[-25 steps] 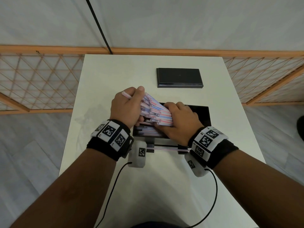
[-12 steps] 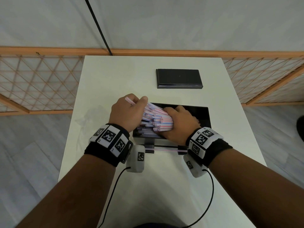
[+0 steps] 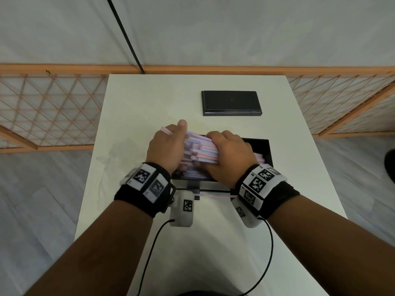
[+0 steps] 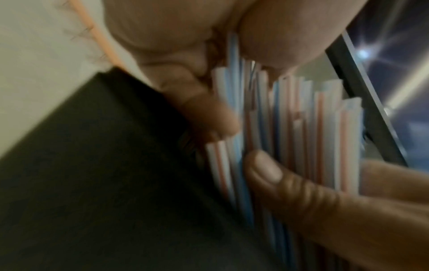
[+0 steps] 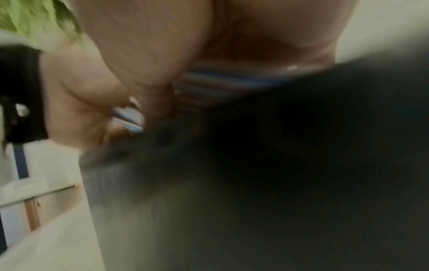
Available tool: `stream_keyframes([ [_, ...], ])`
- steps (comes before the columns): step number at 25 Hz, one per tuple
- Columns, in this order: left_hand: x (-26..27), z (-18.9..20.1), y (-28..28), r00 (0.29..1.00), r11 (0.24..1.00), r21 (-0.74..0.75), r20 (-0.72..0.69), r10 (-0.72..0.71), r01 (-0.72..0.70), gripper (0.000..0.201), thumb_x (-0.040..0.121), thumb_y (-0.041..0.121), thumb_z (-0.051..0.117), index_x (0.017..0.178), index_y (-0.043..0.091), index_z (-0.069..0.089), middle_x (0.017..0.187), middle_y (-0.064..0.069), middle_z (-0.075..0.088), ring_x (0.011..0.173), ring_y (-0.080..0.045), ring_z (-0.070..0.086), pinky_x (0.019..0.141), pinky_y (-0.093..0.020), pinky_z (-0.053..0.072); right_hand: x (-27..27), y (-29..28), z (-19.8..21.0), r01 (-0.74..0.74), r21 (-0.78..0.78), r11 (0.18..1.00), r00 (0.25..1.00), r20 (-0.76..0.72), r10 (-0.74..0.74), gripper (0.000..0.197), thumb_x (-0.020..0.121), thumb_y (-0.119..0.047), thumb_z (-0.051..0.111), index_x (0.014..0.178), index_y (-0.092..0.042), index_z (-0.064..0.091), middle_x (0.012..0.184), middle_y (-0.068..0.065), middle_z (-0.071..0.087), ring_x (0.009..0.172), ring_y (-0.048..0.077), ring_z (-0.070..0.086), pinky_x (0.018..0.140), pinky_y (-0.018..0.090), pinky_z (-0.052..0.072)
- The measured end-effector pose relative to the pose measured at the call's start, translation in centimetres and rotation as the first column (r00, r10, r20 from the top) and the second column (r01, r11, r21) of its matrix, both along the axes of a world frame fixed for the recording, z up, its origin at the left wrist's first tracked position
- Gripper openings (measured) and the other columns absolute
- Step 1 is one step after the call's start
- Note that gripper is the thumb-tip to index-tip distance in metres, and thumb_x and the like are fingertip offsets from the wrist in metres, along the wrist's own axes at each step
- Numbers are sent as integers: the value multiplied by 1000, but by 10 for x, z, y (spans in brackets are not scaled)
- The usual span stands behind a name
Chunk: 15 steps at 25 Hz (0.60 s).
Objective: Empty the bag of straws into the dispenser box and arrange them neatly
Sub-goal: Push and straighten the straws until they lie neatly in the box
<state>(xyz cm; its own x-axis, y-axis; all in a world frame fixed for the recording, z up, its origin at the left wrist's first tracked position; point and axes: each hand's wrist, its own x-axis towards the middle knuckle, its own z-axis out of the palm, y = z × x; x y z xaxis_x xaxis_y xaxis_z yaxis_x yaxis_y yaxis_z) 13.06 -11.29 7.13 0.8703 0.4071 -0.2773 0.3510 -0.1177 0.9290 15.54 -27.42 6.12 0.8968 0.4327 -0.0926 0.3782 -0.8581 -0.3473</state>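
You are mid-settling: both hands — left hand (image 3: 168,146), right hand (image 3: 227,154) — clasp the red-and-blue striped plastic straws (image 3: 201,149) over the black dispenser box (image 3: 266,150); next, press them level inside.

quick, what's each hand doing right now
Left hand: gripping the bundle of straws.
Right hand: gripping the same bundle over the dispenser box.

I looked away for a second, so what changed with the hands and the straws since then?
Both hands, left hand and right hand, have lowered the bundle of straws from above the dispenser box down into it, still gripping its ends. One pink straw still sticks out past the left hand. The black lid stayed put.
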Motion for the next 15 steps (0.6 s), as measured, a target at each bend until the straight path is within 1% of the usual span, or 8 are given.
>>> stream_keyframes([
  [2, -5, 1, 1, 997, 948, 318, 72, -37, 13, 44, 101, 51, 46, 89, 12, 62, 78, 4, 63, 77, -19, 60, 73, -29, 41, -1, -4, -5, -11, 10, 1000, 996, -91, 11, 79, 70, -70, 66, 133, -28, 44, 120, -1, 54, 110, 24, 52, 96, 44, 45],
  [4, -9, 2, 9, 994, 917, 395, 112, 10, -54, 41, 103, 50, 42, 91, 13, 56, 77, 6, 57, 79, -20, 54, 74, -28, 34, -3, -16, -8, -2, 111, 994, 991, -133, 17, 83, 69, -66, 71, 134, -24, 44, 123, -1, 53, 114, 20, 49, 100, 37, 42],
  [6, -7, -6, 18, 993, 938, 324, 56, 108, -120, 42, 103, 52, 37, 92, 14, 53, 77, 5, 57, 84, -24, 54, 76, -32, 35, -5, -31, -10, 36, 137, 990, 994, -111, -20, 84, 67, -66, 72, 132, -19, 47, 122, 0, 54, 115, 19, 49, 101, 34, 41],
  [8, -2, -16, 21, 976, 974, 60, 42, 214, -216, 41, 96, 58, 44, 91, 19, 58, 84, 2, 64, 91, -30, 62, 82, -39, 47, -5, -42, -13, 75, 76, 994, 994, -86, -68, 87, 66, -74, 64, 132, -19, 48, 124, 1, 54, 115, 21, 48, 101, 37, 42],
  [10, 3, -22, 17, 954, 938, -205, 47, 296, -281, 31, 84, 57, 52, 87, 30, 65, 92, 2, 71, 94, -26, 67, 88, -45, 52, -7, -45, -16, 74, -3, 997, 991, -112, -74, 91, 66, -83, 47, 134, -22, 45, 125, 0, 53, 114, 23, 49, 100, 42, 44],
  [11, 3, -22, 13, 953, 930, -240, 55, 299, -278, 24, 83, 53, 55, 86, 33, 68, 94, 2, 72, 95, -22, 68, 90, -45, 53, -8, -44, -17, 62, -19, 998, 990, -123, -64, 90, 67, -84, 41, 134, -25, 44, 124, -1, 53, 112, 24, 50, 98, 44, 45],
  [13, 2, -20, 8, 947, 926, -236, 57, 316, -295, 14, 90, 39, 62, 86, 31, 73, 95, 6, 73, 94, -15, 67, 96, -43, 52, -8, -42, -18, 40, 21, 999, 993, -115, -37, 85, 68, -83, 40, 132, -28, 45, 119, -3, 52, 109, 21, 50, 96, 45, 46],
  [15, 1, -23, 9, 935, 911, -243, 45, 352, -332, 15, 91, 35, 66, 80, 29, 73, 85, 10, 71, 86, -14, 65, 93, -42, 52, -4, -41, -17, 40, 37, 999, 993, -112, -36, 87, 67, -83, 43, 134, -27, 43, 122, -3, 51, 111, 20, 49, 97, 45, 45],
])
